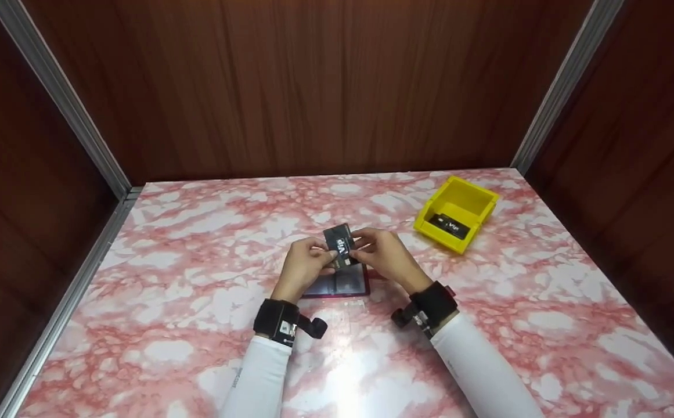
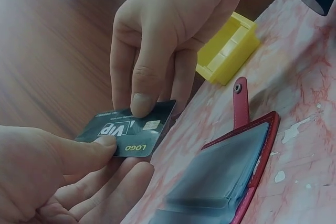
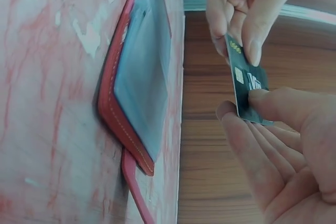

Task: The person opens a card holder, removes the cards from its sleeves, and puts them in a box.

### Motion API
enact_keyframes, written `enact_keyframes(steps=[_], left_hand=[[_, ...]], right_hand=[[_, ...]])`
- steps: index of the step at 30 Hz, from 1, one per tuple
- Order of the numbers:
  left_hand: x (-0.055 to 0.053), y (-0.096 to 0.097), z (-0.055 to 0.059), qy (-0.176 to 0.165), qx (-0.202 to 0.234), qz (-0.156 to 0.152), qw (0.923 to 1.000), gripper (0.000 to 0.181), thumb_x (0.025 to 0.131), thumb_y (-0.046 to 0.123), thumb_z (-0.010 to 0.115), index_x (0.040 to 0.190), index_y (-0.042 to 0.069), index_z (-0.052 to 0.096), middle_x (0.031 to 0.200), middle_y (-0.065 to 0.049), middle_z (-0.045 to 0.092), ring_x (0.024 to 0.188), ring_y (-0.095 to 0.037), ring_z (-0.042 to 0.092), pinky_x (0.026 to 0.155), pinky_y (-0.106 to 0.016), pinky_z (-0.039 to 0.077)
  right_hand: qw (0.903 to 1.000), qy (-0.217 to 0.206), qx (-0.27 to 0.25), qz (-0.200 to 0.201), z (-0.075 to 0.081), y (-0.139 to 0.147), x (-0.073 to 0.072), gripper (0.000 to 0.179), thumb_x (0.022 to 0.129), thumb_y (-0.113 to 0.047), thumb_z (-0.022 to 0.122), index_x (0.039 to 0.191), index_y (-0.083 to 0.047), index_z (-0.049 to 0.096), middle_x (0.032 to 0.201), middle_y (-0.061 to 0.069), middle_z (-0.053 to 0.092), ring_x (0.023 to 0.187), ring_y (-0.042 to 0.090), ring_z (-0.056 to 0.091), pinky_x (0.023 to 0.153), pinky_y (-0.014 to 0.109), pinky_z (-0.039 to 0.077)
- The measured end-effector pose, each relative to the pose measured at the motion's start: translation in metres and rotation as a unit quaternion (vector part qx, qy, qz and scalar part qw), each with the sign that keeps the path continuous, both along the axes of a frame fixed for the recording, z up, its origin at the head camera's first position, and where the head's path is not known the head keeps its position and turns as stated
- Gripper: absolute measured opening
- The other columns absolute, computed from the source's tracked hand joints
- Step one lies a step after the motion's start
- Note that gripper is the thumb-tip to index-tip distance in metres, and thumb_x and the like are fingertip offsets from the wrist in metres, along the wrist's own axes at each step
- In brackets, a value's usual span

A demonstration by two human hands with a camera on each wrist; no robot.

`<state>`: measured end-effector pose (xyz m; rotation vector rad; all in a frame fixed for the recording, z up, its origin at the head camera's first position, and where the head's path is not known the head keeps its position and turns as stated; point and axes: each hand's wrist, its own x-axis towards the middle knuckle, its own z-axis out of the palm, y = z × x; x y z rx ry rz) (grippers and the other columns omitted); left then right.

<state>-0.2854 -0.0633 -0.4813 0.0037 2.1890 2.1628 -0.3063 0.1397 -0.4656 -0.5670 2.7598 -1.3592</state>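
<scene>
A black card (image 1: 340,246) printed "Vip", with a chip and gold "LOGO" lettering, is held up between both hands. My left hand (image 1: 307,264) pinches one side of it, thumb on the printed face, fingers beneath. The opposite side is pinched by my right hand (image 1: 384,255), its thumb also on the face in the right wrist view. Below the card, a red card holder (image 2: 270,129) lies spread on the table, its clear plastic sleeves (image 2: 210,169) facing up. Its snap strap (image 2: 240,100) sticks out to one side. Part of the holder is hidden by the hands in the head view.
A yellow bin (image 1: 476,200) stands at the back right of the table, with black cards (image 1: 450,225) in it. The pink and white marbled tabletop (image 1: 197,232) is bordered by brown wood-grain panels (image 1: 313,87) at the back and sides.
</scene>
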Motion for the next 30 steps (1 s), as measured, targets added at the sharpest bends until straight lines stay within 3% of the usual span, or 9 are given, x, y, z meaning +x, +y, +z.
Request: enact_keyframes(steps=[10, 17, 25, 30], left_hand=[[0.0, 0.0, -0.001, -0.004, -0.019, -0.006, 0.9998, 0.01, 0.099, 0.0, 0.074, 0.104, -0.007, 0.071, 0.084, -0.017, 0.079, 0.066, -0.013, 0.072, 0.068, -0.032, 0.07], [0.0, -0.001, -0.004, -0.02, -0.011, -0.002, 0.9997, 0.01, 0.1, 0.002, 0.069, 0.104, -0.007, 0.071, 0.087, -0.018, 0.08, 0.071, -0.016, 0.075, 0.071, -0.033, 0.07], [-0.001, -0.01, -0.003, -0.026, -0.044, 0.031, 0.9982, 0.01, 0.098, 0.004, 0.068, 0.1, -0.004, 0.073, 0.09, -0.019, 0.08, 0.073, -0.017, 0.077, 0.071, -0.031, 0.069], [-0.003, -0.013, -0.003, -0.029, -0.044, 0.037, 0.9979, 0.01, 0.098, 0.004, 0.067, 0.099, -0.004, 0.073, 0.087, -0.017, 0.08, 0.072, -0.016, 0.076, 0.072, -0.033, 0.069]], right_hand=[[0.9994, -0.021, -0.029, 0.005, 0.005, 0.006, -0.001, 0.035, 0.096, -0.001, 0.078, 0.131, 0.003, 0.073, 0.115, 0.024, 0.081, 0.102, 0.033, 0.082, 0.087, 0.037, 0.07], [0.9998, -0.011, -0.007, -0.017, 0.022, 0.032, -0.004, 0.033, 0.098, -0.003, 0.077, 0.13, 0.002, 0.074, 0.119, 0.024, 0.08, 0.106, 0.035, 0.08, 0.095, 0.043, 0.069], [0.9948, 0.03, 0.037, -0.09, 0.06, 0.099, -0.025, 0.031, 0.102, -0.006, 0.073, 0.131, 0.004, 0.073, 0.125, 0.028, 0.077, 0.114, 0.041, 0.077, 0.101, 0.049, 0.066], [0.9786, 0.04, 0.111, -0.168, 0.083, 0.139, -0.035, 0.032, 0.106, -0.008, 0.065, 0.135, 0.004, 0.071, 0.133, 0.029, 0.074, 0.12, 0.043, 0.072, 0.109, 0.057, 0.059]])
